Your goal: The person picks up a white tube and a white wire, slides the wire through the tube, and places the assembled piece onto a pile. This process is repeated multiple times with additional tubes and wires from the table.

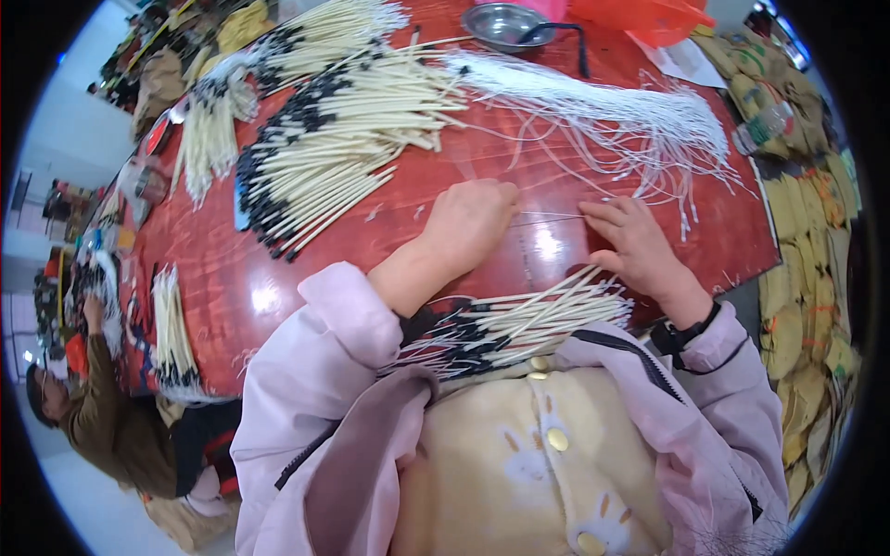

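A thin white string (552,215) stretches over the red table between my two hands. My left hand (471,222) is closed in a fist on one end of it. At the other end, the fingertips of my right hand (640,248) are on the string, with the thumb lower and apart. Right at my body lies a pile of cream-coloured sticks (547,313) with black ends and white strings trailing from them. Its upper sticks reach to just below my right hand. Beyond my hands, a bundle of loose white strings (612,107) spreads across the table.
A large heap of black-ended sticks (348,139) covers the far left of the red table (306,320). A metal bowl (505,26) sits at the back, by a red plastic bag (644,18). Stacked sacks (797,269) line the right side. Another person (111,426) works at the left.
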`<action>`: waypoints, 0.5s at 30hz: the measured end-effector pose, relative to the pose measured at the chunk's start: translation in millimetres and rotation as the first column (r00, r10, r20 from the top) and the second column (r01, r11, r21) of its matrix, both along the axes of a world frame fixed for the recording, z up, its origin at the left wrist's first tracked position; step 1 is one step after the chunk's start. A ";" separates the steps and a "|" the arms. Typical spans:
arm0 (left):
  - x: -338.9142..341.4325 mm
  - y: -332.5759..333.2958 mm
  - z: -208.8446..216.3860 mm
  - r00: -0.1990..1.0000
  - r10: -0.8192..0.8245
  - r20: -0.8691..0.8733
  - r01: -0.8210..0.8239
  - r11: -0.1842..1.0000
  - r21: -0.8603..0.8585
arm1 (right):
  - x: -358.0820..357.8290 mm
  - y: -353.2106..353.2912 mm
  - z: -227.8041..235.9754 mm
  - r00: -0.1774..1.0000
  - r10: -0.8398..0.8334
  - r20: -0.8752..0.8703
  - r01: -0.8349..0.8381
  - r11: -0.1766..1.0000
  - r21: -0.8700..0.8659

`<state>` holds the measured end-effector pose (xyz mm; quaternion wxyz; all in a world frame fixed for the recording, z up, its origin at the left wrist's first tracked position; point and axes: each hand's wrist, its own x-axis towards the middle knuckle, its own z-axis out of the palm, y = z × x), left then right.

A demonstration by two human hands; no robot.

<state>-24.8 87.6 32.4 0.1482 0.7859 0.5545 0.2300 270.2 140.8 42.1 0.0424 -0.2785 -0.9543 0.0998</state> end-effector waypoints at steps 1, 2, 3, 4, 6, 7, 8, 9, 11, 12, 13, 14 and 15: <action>-12.9 -13.9 0.8 0.994 0.047 0.095 -0.055 0.995 0.084 | 4.3 2.5 -2.2 1.000 -0.004 -0.010 0.004 1.000 0.025; -21.5 -25.7 0.0 0.994 0.055 0.089 -0.062 0.995 0.075 | 8.1 3.5 -5.0 1.000 -0.024 -0.014 0.025 0.999 0.048; -30.7 -39.4 -0.2 0.974 0.183 0.132 -0.186 0.983 0.008 | 6.8 4.4 -6.5 1.000 -0.017 -0.018 0.018 0.999 0.039; -39.2 -55.5 4.3 0.934 0.317 0.162 -0.312 0.948 -0.059 | 3.7 6.7 -3.9 1.000 -0.009 -0.019 0.010 0.999 0.040; -53.1 -81.7 6.6 0.889 0.424 0.172 -0.403 0.904 -0.144 | -3.2 13.2 -2.8 1.000 -0.003 -0.009 0.004 0.999 0.046; -58.1 -91.9 7.5 0.839 0.514 0.178 -0.473 0.851 -0.226 | -7.1 14.4 -3.1 1.000 0.004 -0.008 -0.004 0.999 0.044; -61.8 -99.1 5.5 0.836 0.519 0.180 -0.478 0.848 -0.228 | -10.7 15.5 -3.7 1.000 0.013 -0.001 -0.013 0.998 0.057; -65.9 -107.0 0.9 0.832 0.544 0.112 -0.503 0.823 -0.264 | -15.5 16.6 -4.1 1.000 0.026 0.006 -0.027 0.997 0.070; -71.8 -116.8 -6.4 0.817 0.577 -0.024 -0.551 0.766 -0.332 | -22.6 16.6 -2.5 0.999 0.046 0.017 -0.047 0.995 0.082; -74.5 -118.5 -5.5 0.813 0.581 -0.022 -0.554 0.762 -0.335 | -26.0 15.1 -1.2 0.998 0.051 0.031 -0.053 0.996 0.078; -76.4 -118.9 -1.4 0.821 0.564 -0.086 -0.553 0.750 -0.364 | -28.5 13.5 0.6 0.997 0.055 0.044 -0.058 0.996 0.073; -78.2 -120.3 4.0 0.825 0.544 -0.151 -0.556 0.733 -0.392 | -31.1 11.9 1.1 0.997 0.062 0.055 -0.066 0.996 0.067; -80.4 -120.9 8.1 0.827 0.519 -0.216 -0.559 0.716 -0.419 | -31.9 11.5 0.8 0.996 0.069 0.056 -0.072 0.995 0.063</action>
